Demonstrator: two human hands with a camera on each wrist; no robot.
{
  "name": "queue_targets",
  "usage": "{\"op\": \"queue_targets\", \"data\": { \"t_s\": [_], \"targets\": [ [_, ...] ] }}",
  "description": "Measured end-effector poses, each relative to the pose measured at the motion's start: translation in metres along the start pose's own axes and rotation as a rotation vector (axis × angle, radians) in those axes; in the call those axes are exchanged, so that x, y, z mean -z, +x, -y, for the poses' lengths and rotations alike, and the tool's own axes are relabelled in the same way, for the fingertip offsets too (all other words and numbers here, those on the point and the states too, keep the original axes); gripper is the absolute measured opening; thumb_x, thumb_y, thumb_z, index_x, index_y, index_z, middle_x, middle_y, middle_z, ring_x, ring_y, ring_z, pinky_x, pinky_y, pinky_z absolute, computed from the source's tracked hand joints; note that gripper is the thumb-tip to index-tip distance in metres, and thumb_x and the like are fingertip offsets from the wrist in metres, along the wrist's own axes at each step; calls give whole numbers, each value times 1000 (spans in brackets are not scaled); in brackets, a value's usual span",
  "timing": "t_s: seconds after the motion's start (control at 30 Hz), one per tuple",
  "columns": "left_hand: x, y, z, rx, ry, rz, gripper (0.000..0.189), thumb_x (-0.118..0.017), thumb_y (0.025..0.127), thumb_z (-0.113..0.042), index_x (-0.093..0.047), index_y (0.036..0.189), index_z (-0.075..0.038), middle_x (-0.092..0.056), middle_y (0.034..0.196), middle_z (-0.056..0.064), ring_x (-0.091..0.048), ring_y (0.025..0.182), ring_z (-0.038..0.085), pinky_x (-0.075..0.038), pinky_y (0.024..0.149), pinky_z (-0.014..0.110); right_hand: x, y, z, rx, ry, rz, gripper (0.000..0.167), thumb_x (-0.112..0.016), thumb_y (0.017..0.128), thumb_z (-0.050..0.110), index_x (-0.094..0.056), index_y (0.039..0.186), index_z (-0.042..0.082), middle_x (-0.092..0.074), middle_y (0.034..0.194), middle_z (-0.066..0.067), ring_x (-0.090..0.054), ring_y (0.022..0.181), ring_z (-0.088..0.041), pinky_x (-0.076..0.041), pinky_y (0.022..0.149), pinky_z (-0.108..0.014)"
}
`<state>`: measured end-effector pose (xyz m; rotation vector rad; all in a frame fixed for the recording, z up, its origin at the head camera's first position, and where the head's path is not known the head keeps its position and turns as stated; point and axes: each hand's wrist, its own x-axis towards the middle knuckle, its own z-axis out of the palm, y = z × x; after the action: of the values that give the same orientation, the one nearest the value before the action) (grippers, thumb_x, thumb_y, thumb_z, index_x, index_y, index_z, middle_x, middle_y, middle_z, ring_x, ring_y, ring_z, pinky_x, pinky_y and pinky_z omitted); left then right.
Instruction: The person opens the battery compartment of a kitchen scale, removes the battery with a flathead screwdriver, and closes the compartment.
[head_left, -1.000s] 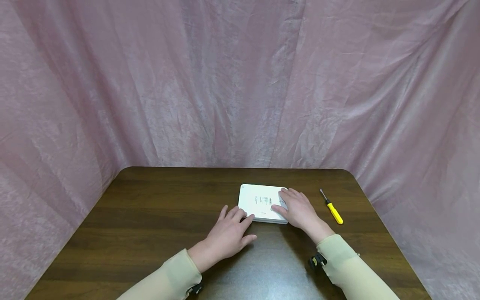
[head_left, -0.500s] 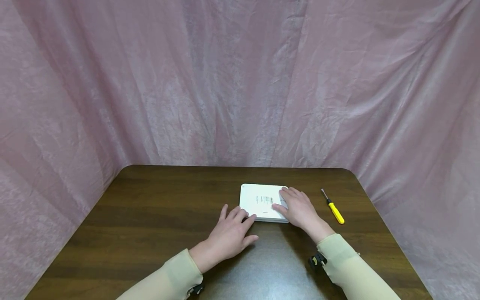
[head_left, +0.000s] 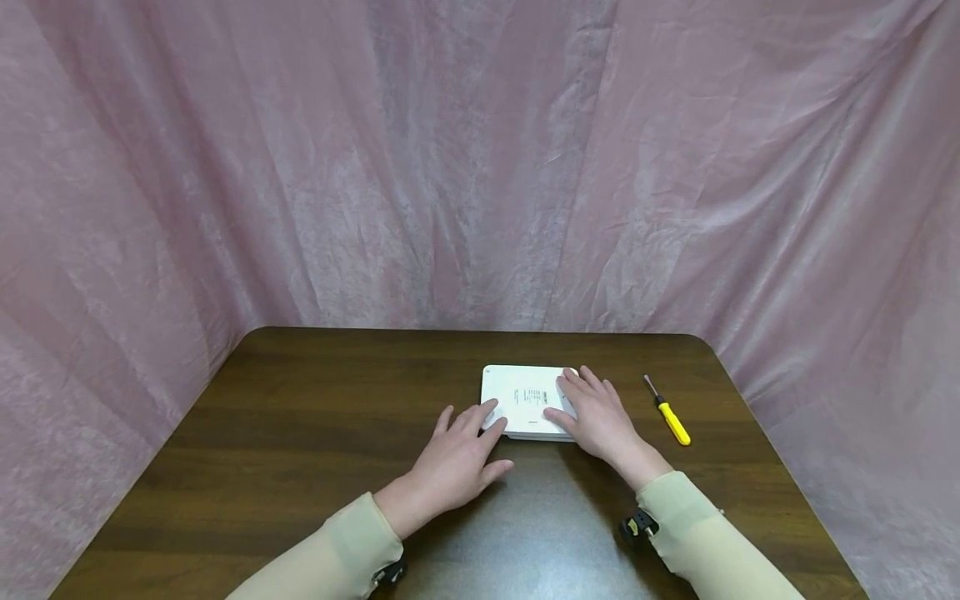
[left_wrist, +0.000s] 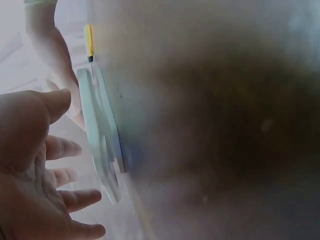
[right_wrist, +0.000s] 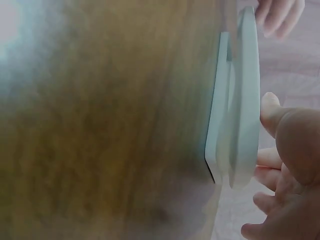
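Note:
A flat white device [head_left: 517,404] with rounded corners lies on the table, lines of small print on its upper face. From the side, in the left wrist view, the device [left_wrist: 95,125] shows two stacked slabs with a narrow gap between. My right hand [head_left: 598,417] rests on its right part, thumb and fingers extended. At its near left corner is my left hand [head_left: 453,462], fingers spread; its fingertips lie over or against that corner, though exact contact cannot be made out. The right wrist view shows the right thumb [right_wrist: 270,107] against the device's face.
A screwdriver [head_left: 667,411] with a yellow handle lies to the right of the right hand, its shaft toward the far side. The dark wooden table [head_left: 337,400] has rounded far corners. Pink curtains [head_left: 480,167] hang behind it and at both sides.
The left fingers have shifted slightly forward and spread over the device's near left corner. The right fingers have fanned a little wider. The device stays in place apart from a slight view shift.

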<state>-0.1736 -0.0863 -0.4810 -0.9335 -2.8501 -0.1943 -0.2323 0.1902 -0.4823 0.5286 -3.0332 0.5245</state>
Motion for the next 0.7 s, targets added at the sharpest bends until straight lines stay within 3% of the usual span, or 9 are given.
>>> {"op": "queue_targets", "data": {
  "t_s": [0.13,0.33,0.53,0.7],
  "targets": [
    [1,6,6,19,-9,10,67,-64,110,-56,-60,160,-11,-43,173,13,-44,157,39,-32,122,73,0,-4,5,45,-12,-33,70,-73,108,42,-56,160,-2,-48,168,-21,-27,164,-46,-18,129,-71],
    [-2,15,12,31,-44,57,70,-62,111,-56,-56,162,-9,-43,174,9,-37,162,36,-26,125,74,0,-6,12,157,-56,-102,62,-80,104,37,-66,151,-1,-62,157,-18,-37,159,-46,-23,127,-72],
    [-4,21,13,26,-30,105,72,-61,111,-57,-54,164,-10,-45,173,8,-39,161,33,-25,125,74,-2,-4,14,243,-55,-149,56,-88,97,31,-73,141,0,-71,145,-17,-43,156,-47,-27,126,-71],
    [-5,24,13,23,-27,134,72,-60,111,-57,-52,165,-10,-45,173,8,-39,161,33,-24,126,72,-4,0,16,275,-70,-139,53,-90,95,31,-76,136,1,-75,139,-15,-47,154,-45,-29,126,-69]
  ]
}}
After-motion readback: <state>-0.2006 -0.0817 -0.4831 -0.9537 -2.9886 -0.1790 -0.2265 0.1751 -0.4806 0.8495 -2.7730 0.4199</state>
